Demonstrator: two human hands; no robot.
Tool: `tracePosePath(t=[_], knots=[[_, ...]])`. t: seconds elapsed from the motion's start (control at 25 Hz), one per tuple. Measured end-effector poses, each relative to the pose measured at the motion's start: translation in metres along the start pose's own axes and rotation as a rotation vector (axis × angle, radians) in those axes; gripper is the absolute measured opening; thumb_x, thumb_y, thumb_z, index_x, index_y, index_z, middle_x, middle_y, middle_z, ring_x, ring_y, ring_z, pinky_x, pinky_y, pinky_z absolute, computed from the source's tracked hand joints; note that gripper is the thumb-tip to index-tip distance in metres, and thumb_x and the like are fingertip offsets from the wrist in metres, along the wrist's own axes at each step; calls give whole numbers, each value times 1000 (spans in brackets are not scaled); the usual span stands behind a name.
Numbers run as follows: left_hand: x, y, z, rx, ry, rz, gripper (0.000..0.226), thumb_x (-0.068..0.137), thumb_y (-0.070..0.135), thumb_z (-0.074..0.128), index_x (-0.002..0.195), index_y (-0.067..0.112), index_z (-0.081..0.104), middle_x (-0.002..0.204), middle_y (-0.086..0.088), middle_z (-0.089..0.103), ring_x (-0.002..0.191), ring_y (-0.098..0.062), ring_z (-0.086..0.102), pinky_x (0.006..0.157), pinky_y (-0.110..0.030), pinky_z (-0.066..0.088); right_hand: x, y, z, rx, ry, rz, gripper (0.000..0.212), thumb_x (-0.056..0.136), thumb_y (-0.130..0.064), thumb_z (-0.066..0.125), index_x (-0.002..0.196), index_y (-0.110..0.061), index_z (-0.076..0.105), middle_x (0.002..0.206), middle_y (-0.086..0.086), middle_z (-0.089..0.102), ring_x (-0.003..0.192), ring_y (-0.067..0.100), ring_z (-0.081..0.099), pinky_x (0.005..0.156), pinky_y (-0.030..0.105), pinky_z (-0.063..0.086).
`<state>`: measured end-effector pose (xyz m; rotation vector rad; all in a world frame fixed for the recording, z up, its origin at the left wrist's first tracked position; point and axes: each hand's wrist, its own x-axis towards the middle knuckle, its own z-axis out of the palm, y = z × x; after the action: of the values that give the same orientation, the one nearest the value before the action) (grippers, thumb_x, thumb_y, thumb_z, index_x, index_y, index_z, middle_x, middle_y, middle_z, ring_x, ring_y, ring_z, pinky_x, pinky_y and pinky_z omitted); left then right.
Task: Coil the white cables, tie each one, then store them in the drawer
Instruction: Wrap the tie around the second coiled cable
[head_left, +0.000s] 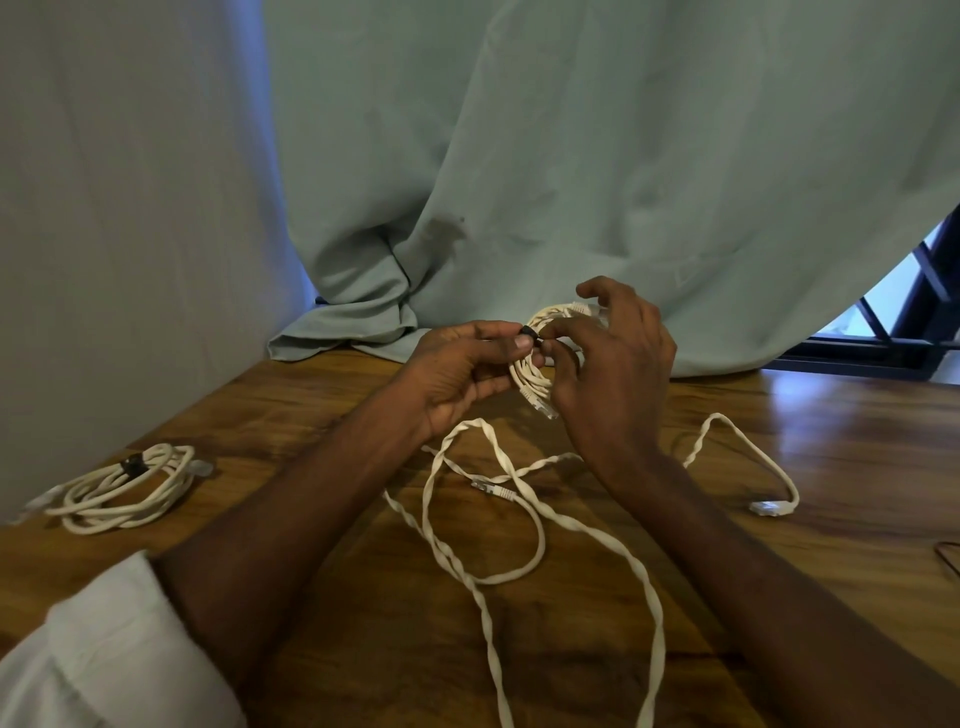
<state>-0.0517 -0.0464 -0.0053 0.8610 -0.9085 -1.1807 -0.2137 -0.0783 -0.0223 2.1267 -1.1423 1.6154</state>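
Note:
Above the wooden table (322, 405) my left hand (462, 369) and my right hand (608, 364) hold a small coil of white cable (535, 374) between them. A black tie (528, 332) wraps the coil at its top; my left thumb and fingers pinch it there, and my right fingertips pinch the same spot from the other side. A clear plug hangs from the coil's lower end. A second white coil (124, 486) with a black tie lies at the table's left. A loose flat white cable (519, 525) sprawls in loops under my forearms.
A pale green cloth (571, 182) hangs behind the table and bunches on its far edge. A grey wall stands at the left. A dark window frame (914, 312) shows at the right. A thin dark object (948, 556) lies at the table's right edge.

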Motion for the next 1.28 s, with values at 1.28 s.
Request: tracePosePath(t=[1.28], knots=[[-6, 3, 1, 170, 3, 45, 28, 87, -4, 77, 115, -9, 72, 104, -20, 79, 94, -28, 79, 78, -33, 64, 6, -1, -4, -168, -88, -4, 23, 87, -29, 77, 109, -21, 78, 125, 4, 59, 113, 26, 56, 91, 48, 45]])
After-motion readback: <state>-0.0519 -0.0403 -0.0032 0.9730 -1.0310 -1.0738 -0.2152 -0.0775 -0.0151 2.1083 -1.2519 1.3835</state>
